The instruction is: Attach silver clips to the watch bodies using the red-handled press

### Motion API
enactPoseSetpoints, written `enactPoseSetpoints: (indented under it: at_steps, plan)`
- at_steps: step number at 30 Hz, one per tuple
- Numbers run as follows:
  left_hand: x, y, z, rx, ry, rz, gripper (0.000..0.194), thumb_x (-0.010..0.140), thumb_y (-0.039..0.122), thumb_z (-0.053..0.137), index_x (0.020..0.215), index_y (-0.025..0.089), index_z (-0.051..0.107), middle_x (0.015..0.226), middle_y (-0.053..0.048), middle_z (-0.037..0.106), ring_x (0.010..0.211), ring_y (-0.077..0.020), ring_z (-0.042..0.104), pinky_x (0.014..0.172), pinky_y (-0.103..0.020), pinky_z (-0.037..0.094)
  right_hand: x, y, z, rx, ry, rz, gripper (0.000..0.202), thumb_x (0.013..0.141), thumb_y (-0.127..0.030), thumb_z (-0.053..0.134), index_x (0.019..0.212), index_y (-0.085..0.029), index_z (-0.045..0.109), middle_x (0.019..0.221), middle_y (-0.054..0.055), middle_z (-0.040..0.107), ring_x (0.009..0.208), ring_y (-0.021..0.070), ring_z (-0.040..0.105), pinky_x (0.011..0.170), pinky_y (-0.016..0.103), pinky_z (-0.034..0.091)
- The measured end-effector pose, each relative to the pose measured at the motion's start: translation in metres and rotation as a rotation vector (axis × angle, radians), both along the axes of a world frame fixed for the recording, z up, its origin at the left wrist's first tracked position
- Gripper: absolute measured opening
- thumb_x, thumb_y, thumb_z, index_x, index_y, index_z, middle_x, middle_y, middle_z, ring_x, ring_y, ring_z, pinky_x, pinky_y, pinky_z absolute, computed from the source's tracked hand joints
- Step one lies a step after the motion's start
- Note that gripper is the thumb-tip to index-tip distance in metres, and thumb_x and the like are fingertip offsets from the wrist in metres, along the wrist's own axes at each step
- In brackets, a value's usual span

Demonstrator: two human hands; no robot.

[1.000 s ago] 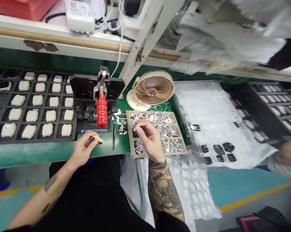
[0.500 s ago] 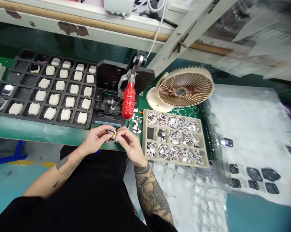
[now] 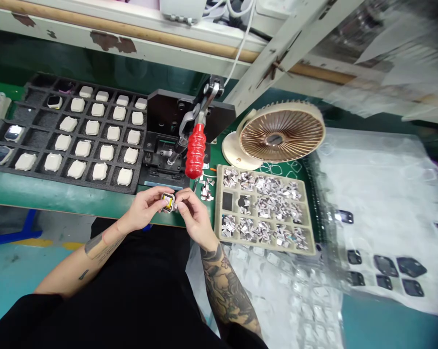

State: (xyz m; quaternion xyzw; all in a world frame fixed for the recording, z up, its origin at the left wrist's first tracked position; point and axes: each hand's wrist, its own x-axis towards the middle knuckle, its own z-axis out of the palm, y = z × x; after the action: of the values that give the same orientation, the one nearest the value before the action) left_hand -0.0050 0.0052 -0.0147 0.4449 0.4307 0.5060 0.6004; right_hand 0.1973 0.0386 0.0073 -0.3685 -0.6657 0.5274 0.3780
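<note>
An opened watch case with a silvery rim and a yellow patch inside is held at the bench's front edge. My left hand is closed on its left side, the thumb lying over the rim. At the right side of the case, my right hand pinches with thumb and forefinger. A tiny pale piece shows at those fingertips, too small to name. Just behind the hands stands a black toggle press with a red handle.
A black foam tray holds rows of cream watch cases to the left. Right of my hands lies a beige compartment box full of small silvery pieces, with a fan behind it. Plastic-wrapped trays fill the far right.
The watch case has tilted slightly, so more of its yellow inside shows. Both hands stay close to the same place, and the whole view has shifted a little.
</note>
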Motion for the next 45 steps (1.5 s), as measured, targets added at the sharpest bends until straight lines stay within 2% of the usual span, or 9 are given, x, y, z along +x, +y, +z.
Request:
enactPoseSetpoints:
  at_steps: [4,13,19,23,27,32,36,40,45]
  plan:
    - [0.001,-0.002,0.001,0.007,0.018,0.035,0.035,0.1,0.037,0.079,0.128,0.017,0.078,0.096,-0.007,0.079,0.075,-0.0147,0.072,0.069,-0.024,0.06,-0.004,-0.003,0.001,0.094,-0.112,-0.132,0.016,0.109,-0.039,0.064,0.101,-0.025,0.064,0.099,0.003,0.064,0.087,0.0174,0.06,0.079,0.032,0.049]
    - [-0.004,-0.001,0.001,0.058,0.148,0.041,0.029,0.099,0.038,0.08,0.117,0.016,0.082,0.092,-0.008,0.081,0.074,-0.0163,0.075,0.07,-0.026,0.063,0.004,0.025,0.012,0.11,-0.279,0.061,0.034,0.105,-0.045,0.072,0.081,-0.022,0.069,0.08,-0.001,0.066,0.073,0.0142,0.059,0.069,0.029,0.042]
    - [-0.003,-0.007,0.005,0.1,0.224,0.152,0.047,0.092,0.033,0.088,0.135,0.016,0.076,0.109,-0.009,0.083,0.083,-0.0183,0.08,0.079,-0.03,0.068,0.008,-0.028,0.012,0.219,-0.082,-0.332,0.031,0.105,-0.045,0.073,0.085,-0.022,0.069,0.081,0.0,0.065,0.07,0.0136,0.058,0.068,0.03,0.048]
    - [-0.001,0.0,0.002,0.206,0.264,0.164,0.034,0.091,0.031,0.089,0.117,0.016,0.075,0.109,-0.007,0.079,0.097,-0.0262,0.084,0.087,-0.039,0.071,0.048,-0.096,-0.017,0.274,-0.136,-0.464,0.024,0.104,-0.039,0.071,0.087,-0.023,0.067,0.086,0.003,0.07,0.072,0.0151,0.062,0.069,0.03,0.053]
    - [0.007,0.002,0.0,0.331,0.308,0.261,0.034,0.087,0.033,0.09,0.11,0.016,0.071,0.106,-0.007,0.078,0.104,-0.0303,0.084,0.095,-0.047,0.069,0.126,-0.146,-0.065,0.104,-0.639,-0.69,0.024,0.109,-0.04,0.059,0.094,-0.024,0.071,0.093,0.005,0.073,0.081,0.0178,0.066,0.078,0.031,0.056]
    - [0.008,-0.003,-0.003,0.509,0.491,0.563,0.037,0.078,0.033,0.096,0.098,0.013,0.073,0.103,-0.01,0.079,0.098,-0.0297,0.081,0.094,-0.05,0.067,0.22,-0.152,-0.111,0.002,-0.885,-0.82,0.035,0.102,-0.013,0.047,0.124,-0.017,0.074,0.119,0.016,0.078,0.11,0.0288,0.062,0.102,0.042,0.051]
    - [-0.001,-0.001,-0.011,0.414,0.443,0.615,0.04,0.08,0.032,0.094,0.106,0.013,0.072,0.098,-0.007,0.077,0.085,-0.0233,0.079,0.074,-0.037,0.066,0.248,-0.147,-0.129,0.007,-0.942,-0.783,0.035,0.095,-0.009,0.056,0.122,-0.017,0.077,0.117,0.015,0.08,0.108,0.0276,0.06,0.099,0.038,0.048]
    - [0.0,0.002,-0.011,0.36,0.273,0.554,0.051,0.083,0.034,0.092,0.123,0.015,0.066,0.098,-0.002,0.071,0.073,-0.018,0.078,0.064,-0.031,0.065,0.252,-0.148,-0.123,0.095,-0.922,-0.896,0.029,0.103,-0.018,0.053,0.118,-0.014,0.077,0.106,0.014,0.078,0.105,0.0249,0.062,0.098,0.038,0.052]
    - [0.012,-0.005,0.001,0.156,0.188,0.39,0.046,0.094,0.041,0.085,0.126,0.016,0.064,0.098,-0.006,0.079,0.083,-0.024,0.085,0.069,-0.032,0.069,0.217,-0.143,-0.074,0.341,-0.701,-1.186,0.034,0.109,-0.034,0.054,0.126,-0.017,0.078,0.115,0.013,0.07,0.104,0.0243,0.069,0.09,0.044,0.061]
